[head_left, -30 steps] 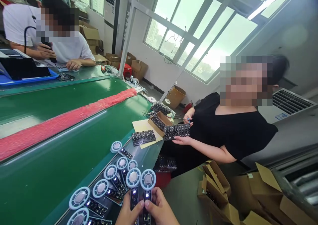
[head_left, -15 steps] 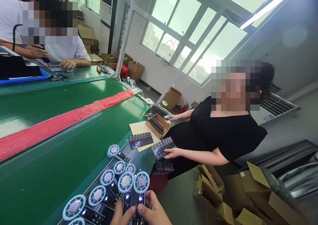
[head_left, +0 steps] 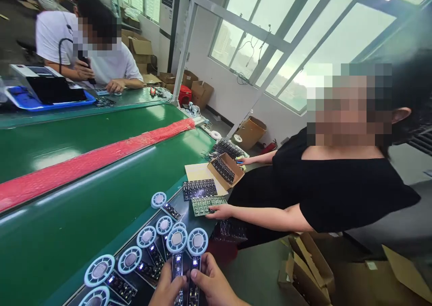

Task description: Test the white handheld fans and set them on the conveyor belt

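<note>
- From here, the left hand [head_left: 168, 282] is closed round the narrow board of the left unit [head_left: 177, 239], thumb laid across the front.
- The right hand [head_left: 214, 276] pinches the right unit [head_left: 197, 241] much the same way, thumb on the board's face, fingers behind.
- Both units are held side by side, discs uppermost, at the near edge of the tabletop [head_left: 198, 221]. I can't tell whether the disc rims touch.
- Lights [head_left: 195, 262] glow on both boards; the figures are too small for me to read.
- For a good look at the two, I'd keep them level and tipped towards the eyes, thumbs below the lights.
- A light grip on the board edges would seem kinder to the parts, and a little gap should spare the rims a knock.
- Other units [head_left: 130, 259] crowd the tabletop to the left, so elbow room there looks scarce.
- Beyond, a co-worker's hand [head_left: 221, 211] holds a green panel [head_left: 202, 205].
</note>
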Tool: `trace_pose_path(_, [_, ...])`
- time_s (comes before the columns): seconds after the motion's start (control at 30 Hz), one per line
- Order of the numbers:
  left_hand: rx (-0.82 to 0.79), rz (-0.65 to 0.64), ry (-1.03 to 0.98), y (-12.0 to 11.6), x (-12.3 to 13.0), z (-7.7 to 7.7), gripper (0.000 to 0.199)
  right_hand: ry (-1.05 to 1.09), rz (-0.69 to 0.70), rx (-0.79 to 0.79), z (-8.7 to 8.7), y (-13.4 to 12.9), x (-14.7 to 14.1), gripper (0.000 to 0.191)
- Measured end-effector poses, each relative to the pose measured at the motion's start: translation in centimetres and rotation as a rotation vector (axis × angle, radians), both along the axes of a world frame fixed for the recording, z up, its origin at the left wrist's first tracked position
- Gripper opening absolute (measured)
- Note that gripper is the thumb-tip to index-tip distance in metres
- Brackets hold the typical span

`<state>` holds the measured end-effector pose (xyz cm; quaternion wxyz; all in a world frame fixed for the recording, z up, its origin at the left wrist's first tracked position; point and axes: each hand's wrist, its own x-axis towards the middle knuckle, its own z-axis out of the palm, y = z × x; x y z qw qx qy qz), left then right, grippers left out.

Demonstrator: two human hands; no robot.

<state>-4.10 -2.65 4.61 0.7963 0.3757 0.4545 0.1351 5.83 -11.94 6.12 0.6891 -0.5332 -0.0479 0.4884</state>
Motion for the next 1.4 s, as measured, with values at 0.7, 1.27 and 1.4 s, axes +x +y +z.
trace_pose_path(0.7, [-0.242, 0.315, 0.014, -1.9, 7.3, -1.1, 0.039, 0.072, 0.259, -0.045, 0.0, 0.1, 8.5, 0.077])
trace_pose_path(1.27, [-0.091, 0.136, 0.044, -0.7, 7.8, -0.8, 0.066, 0.107, 0.205, -0.054, -0.7, 0.7, 9.2, 0.079])
trace_pose_path(1.4, [-0.071, 0.149, 0.010, -0.6, 7.7, -1.2, 0.056, 0.069, 0.219, -0.015, -1.3, 0.4, 9.2, 0.074])
